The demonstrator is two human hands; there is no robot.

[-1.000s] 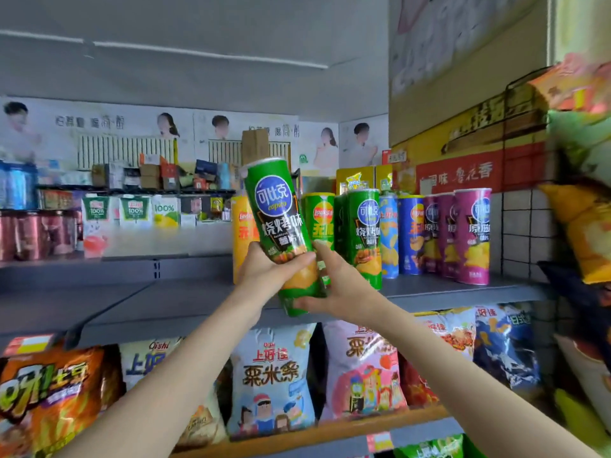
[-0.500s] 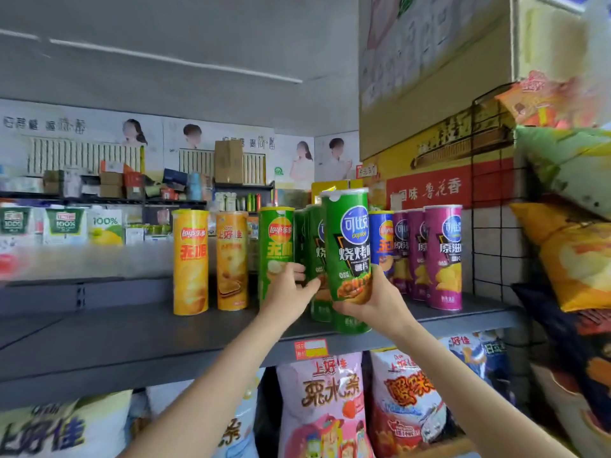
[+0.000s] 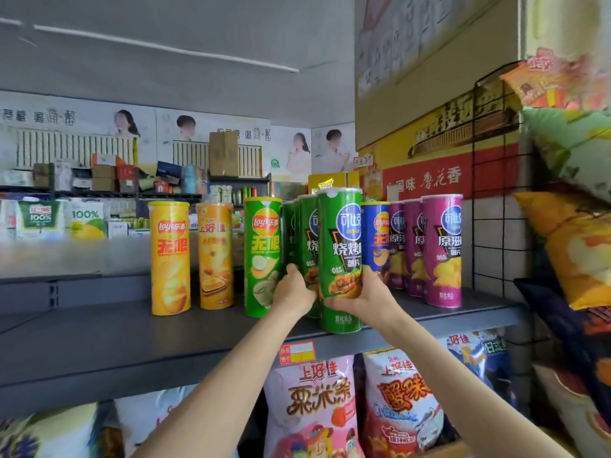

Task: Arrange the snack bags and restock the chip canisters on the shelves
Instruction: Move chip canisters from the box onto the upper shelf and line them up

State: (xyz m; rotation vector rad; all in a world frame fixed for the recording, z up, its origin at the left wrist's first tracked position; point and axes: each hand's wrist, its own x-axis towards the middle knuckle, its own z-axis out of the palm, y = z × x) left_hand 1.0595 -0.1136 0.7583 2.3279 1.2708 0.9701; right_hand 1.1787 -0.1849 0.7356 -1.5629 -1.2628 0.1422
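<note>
A green chip canister point(image 3: 340, 246) stands upright at the front edge of the grey shelf point(image 3: 132, 338). My right hand point(image 3: 367, 300) grips its lower part from the right and below. My left hand point(image 3: 292, 294) wraps around the lower part of a second green canister point(image 3: 305, 239) just behind and to the left of it. A row of canisters fills the shelf: yellow point(image 3: 169, 257), orange point(image 3: 215, 256), green Lay's point(image 3: 263, 256), blue point(image 3: 375, 238) and purple point(image 3: 441, 249). Snack bags point(image 3: 310, 408) hang on the shelf below.
A wire rack point(image 3: 496, 193) with chip bags point(image 3: 582, 246) stands at the right. Stacked cartons point(image 3: 439, 153) rise behind the canisters. The left part of the grey shelf is bare. A price tag point(image 3: 297, 352) sits on the shelf edge.
The green canister came down from a tilted, raised hold to upright at the shelf's front edge. My left hand shifted onto the canister behind it. The view moved closer and left.
</note>
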